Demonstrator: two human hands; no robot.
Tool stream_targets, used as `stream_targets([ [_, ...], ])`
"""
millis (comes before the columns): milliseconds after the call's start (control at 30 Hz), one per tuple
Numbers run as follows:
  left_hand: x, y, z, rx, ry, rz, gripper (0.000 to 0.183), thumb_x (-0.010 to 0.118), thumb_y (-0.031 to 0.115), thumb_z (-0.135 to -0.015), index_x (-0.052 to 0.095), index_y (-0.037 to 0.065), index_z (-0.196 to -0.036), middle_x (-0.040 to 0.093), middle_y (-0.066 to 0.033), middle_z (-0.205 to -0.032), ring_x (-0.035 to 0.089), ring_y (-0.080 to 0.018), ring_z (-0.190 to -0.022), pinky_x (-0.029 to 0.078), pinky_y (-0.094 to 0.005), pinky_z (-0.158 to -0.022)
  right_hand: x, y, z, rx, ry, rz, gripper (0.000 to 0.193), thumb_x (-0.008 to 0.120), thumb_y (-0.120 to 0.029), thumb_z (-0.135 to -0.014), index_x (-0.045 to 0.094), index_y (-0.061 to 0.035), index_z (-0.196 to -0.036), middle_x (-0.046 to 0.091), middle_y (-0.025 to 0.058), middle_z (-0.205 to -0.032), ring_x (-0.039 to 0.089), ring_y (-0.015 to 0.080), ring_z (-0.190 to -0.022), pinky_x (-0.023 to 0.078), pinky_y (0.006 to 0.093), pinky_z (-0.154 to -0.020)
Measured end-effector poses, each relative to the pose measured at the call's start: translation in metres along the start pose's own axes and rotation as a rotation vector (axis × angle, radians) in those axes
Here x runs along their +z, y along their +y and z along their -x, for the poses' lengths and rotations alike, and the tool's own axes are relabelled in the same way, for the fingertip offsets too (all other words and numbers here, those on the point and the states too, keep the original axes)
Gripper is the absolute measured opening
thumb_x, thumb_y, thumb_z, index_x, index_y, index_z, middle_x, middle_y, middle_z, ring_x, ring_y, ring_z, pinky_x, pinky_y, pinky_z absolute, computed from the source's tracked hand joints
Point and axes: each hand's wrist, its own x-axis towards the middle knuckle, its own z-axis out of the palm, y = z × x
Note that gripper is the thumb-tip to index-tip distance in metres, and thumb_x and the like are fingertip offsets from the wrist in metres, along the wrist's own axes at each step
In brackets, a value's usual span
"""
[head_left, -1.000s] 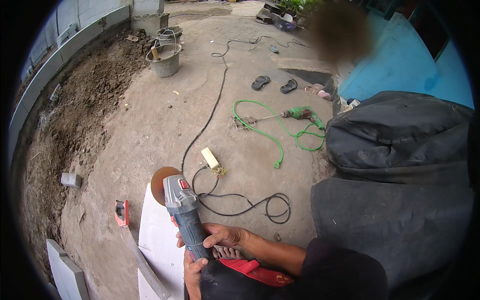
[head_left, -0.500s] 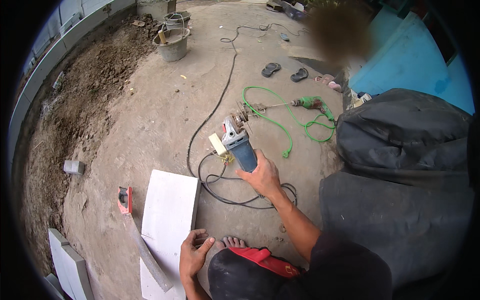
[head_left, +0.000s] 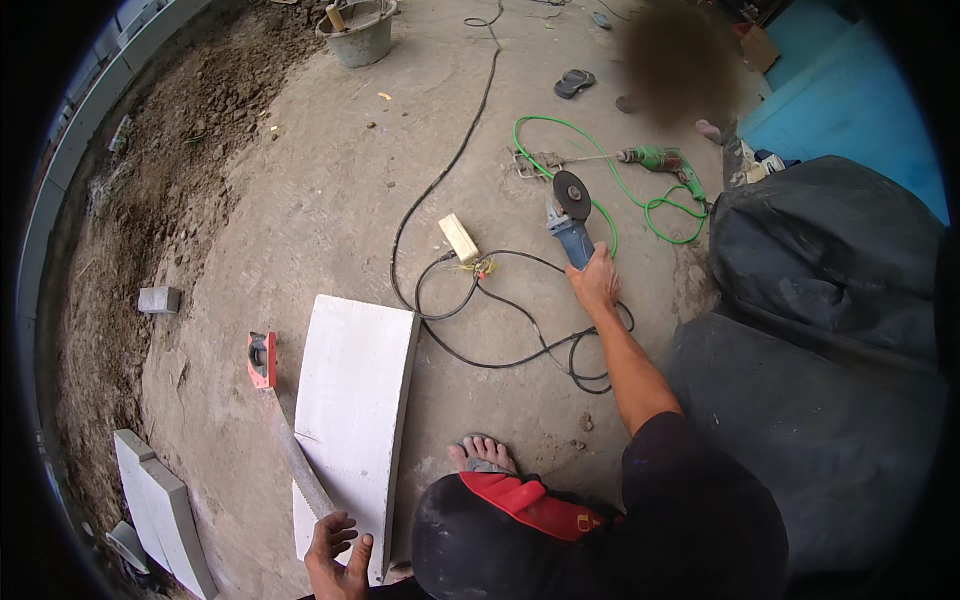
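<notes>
My right hand (head_left: pixel 597 280) is wrapped round the body of a blue-grey angle grinder (head_left: pixel 572 240), its dark disc facing up at the far end. Low in the view, my left hand (head_left: pixel 340 560) has its fingers apart and slightly bent, with nothing in them. It is over the near end of a long white block (head_left: pixel 355 390), close to the tip of a hand saw (head_left: pixel 297 455). The saw has a red handle and its blade lies along the block's left side. Whether my left fingers touch the block or blade, I cannot tell.
A cream power socket box (head_left: pixel 459 238) and looped black cable (head_left: pixel 450 345) lie on the concrete. Beyond the grinder is a green drill (head_left: pixel 660 160) with a green cord. Dark sheeting (head_left: pixel 820 430) covers the right side. White blocks (head_left: pixel 165 510) and a bucket (head_left: pixel 362 42) stand left.
My right hand has carried the grinder away to the right, and its disc now faces up. My left hand has moved lower and left, nearer the saw tip. The view has shifted.
</notes>
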Motion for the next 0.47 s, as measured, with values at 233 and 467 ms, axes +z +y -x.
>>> stream_targets([
  [233,-0.016,-0.006,0.043,-0.085,0.387,0.069,0.035,0.068,0.007,-0.099,0.063,-0.002,-0.132,0.073,-0.0182,-0.114,0.069,-0.0250,-0.106,0.054,-0.0364,-0.096,0.034,-0.013,-0.029,-0.033,0.005,0.119,0.061,0.086,-0.038,-0.082,0.050,-0.0049,-0.119,0.065,0.0189,-0.118,0.067,0.0387,-0.110,0.053,0.0495,-0.092],
  [467,-0.012,-0.090,0.061,-0.043,0.612,0.255,0.048,0.075,0.027,-0.098,0.058,-0.004,-0.132,0.069,-0.0121,-0.096,0.068,-0.0195,-0.086,0.056,-0.0329,-0.082,0.042,-0.018,-0.031,-0.162,-0.057,0.242,0.061,0.083,-0.040,-0.085,0.051,-0.0052,-0.123,0.065,0.0166,-0.121,0.065,0.0341,-0.117,0.044,0.0471,-0.103],
])
